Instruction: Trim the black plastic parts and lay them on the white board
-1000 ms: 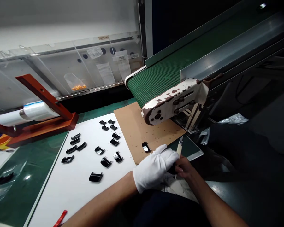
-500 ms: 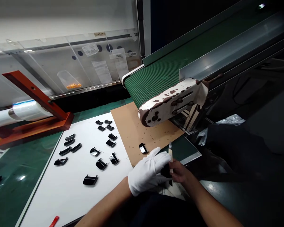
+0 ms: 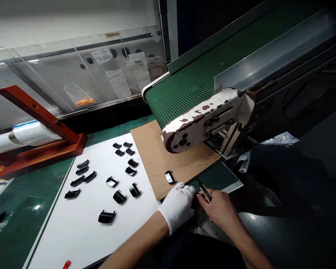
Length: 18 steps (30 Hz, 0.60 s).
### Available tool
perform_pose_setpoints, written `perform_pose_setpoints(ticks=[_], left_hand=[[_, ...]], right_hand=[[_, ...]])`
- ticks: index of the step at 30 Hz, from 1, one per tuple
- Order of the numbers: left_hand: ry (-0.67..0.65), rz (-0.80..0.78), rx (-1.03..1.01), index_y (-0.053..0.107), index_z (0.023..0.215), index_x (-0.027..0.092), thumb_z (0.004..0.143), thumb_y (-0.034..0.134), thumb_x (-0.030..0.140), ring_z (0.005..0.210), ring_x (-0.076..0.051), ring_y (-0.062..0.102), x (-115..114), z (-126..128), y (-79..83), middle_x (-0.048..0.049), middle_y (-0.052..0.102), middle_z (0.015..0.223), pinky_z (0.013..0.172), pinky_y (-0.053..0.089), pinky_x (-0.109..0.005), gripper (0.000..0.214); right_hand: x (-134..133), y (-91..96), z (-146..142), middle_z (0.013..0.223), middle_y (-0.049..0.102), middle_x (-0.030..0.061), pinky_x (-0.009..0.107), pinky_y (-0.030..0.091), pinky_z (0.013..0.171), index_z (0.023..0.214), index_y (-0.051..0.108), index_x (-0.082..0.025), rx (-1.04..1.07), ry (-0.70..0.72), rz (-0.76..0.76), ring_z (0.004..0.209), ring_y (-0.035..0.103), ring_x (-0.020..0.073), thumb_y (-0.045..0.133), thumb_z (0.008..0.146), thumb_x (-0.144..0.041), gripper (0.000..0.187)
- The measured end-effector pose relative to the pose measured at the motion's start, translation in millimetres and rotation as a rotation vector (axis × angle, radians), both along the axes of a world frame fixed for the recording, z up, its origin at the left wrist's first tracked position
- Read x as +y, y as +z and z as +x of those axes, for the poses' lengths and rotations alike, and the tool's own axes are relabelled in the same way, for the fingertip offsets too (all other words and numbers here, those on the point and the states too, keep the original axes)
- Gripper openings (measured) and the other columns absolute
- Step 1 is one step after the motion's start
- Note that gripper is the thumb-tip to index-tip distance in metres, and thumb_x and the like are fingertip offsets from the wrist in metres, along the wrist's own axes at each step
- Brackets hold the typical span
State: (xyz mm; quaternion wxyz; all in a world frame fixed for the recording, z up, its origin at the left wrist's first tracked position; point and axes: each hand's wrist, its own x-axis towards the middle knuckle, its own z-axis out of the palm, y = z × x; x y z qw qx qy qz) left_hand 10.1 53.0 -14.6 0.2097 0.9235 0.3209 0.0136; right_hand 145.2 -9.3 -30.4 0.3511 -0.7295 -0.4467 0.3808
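Note:
My left hand (image 3: 178, 206), in a white glove, is closed around a black plastic part (image 3: 195, 203), mostly hidden between the two hands. Bare, my right hand (image 3: 220, 207) grips a slim light-handled craft knife (image 3: 205, 192) tilted up and to the left, close beside that part. Whether the blade touches the part cannot be made out. Just beyond my gloved fingers, a glossy black part (image 3: 170, 177) with small tabs lies on the brown cardboard (image 3: 148, 149). Several similar black parts (image 3: 106, 216) are spread over the white sheet (image 3: 72, 228) at left.
A green conveyor belt (image 3: 182, 89) slopes up to the right, its worn white end bracket (image 3: 196, 119) overhanging the cardboard. An orange-red roll stand (image 3: 42, 112) with clear film stands at left. Small dark shavings dot the cardboard. A red object (image 3: 67, 264) shows at the bottom edge.
My right hand has turned over, back now up, and the knife has gone from upright to tilted left. My left hand has lowered slightly and its fingers have curled in.

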Motion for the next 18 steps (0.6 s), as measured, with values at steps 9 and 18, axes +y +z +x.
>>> perform_pose_setpoints(ticks=[9, 18], left_hand=[[0.123, -0.063, -0.264, 0.052, 0.125, 0.020, 0.071, 0.083, 0.033, 0.107, -0.024, 0.064, -6.0, -0.2, 9.1, -0.0086, 0.065, 0.117, 0.093, 0.054, -0.035, 0.064], [0.220, -0.198, -0.798, 0.051, 0.132, 0.022, 0.071, 0.080, 0.046, 0.111, -0.024, 0.066, -20.6, 1.1, 3.6, -0.0080, 0.068, 0.122, 0.101, 0.051, -0.037, 0.072]], right_hand=[[-26.8, 33.1, 136.6, 0.050, 0.065, 0.0101, 0.038, 0.041, 0.049, 0.081, 0.068, -0.022, -0.389, -0.494, -0.047, 0.045, 0.063, 0.0263, 0.058, 0.081, -0.058, 0.037], [-36.5, 2.5, 203.0, 0.060, 0.066, 0.0140, 0.041, 0.041, 0.052, 0.099, 0.071, -0.019, -0.539, -0.401, 0.030, 0.048, 0.059, 0.0242, 0.045, 0.089, -0.057, 0.048]])
